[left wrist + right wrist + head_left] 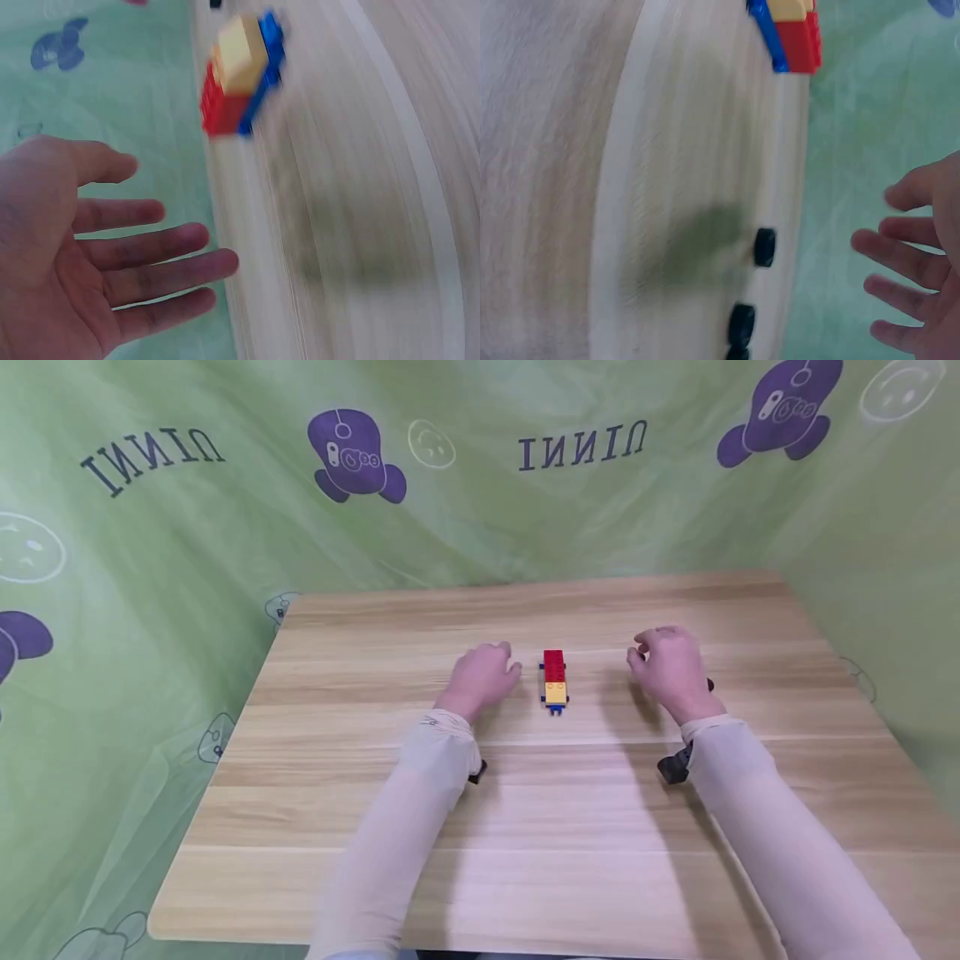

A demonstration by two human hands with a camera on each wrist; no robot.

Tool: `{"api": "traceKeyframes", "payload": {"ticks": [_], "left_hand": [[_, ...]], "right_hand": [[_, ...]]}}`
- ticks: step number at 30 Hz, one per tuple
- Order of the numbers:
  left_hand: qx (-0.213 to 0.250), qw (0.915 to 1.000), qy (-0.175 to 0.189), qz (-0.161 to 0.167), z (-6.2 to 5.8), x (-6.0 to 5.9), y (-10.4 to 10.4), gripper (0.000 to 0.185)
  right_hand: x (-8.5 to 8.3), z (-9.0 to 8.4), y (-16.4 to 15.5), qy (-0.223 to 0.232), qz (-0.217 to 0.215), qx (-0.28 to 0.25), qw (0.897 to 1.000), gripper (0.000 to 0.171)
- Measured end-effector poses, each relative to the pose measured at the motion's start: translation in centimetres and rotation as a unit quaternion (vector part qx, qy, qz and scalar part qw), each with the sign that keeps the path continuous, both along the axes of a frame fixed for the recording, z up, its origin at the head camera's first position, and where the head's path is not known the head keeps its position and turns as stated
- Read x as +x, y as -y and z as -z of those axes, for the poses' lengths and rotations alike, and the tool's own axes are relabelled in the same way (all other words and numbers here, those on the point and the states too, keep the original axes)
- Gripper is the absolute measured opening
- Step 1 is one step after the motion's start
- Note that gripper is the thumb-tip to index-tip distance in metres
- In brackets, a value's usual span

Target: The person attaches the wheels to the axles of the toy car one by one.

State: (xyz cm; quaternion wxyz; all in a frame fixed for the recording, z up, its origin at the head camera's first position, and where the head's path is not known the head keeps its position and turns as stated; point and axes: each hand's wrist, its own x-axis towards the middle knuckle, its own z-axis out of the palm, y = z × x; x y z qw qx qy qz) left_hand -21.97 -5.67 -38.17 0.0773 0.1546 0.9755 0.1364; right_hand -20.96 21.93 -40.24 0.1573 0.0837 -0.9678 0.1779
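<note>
A small toy car of building bricks (555, 670) rests on the table between my two hands. It has a red block at the far end, a yellow one at the near end and a blue base with small blue pegs at the sides. Left of it, my left hand (482, 677) holds nothing, its fingers spread and extended in the left wrist view. My right hand (670, 668) is on the other side, fingers loosely bent and apart from the car. Small black toy wheels (764, 247) lie on the table near the right hand, partly hidden by it in the head view.
The wooden table (315, 777) has a rounded near left corner. Green cloth (465, 527) with purple figures and lettering hangs behind it and at both sides. A black wrist device (675, 766) is worn on the right arm.
</note>
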Motion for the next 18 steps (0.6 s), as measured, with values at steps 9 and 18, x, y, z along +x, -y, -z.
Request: {"api": "traceKeyframes", "payload": {"ticks": [9, 18], "left_hand": [[-0.039, 0.9987, -0.001, -0.033, 2.1, 0.0, -6.1, 0.059], [-0.019, 0.9943, 0.017, -0.104, 4.1, 0.0, -8.9, 0.049]], "right_hand": [[-1.3, 1.5, -1.0, 0.183, 0.038, 0.033, 0.982, 0.054], [-2.7, 2.7, -0.3, 0.204, 0.043, 0.039, 0.977, 0.043]]}}
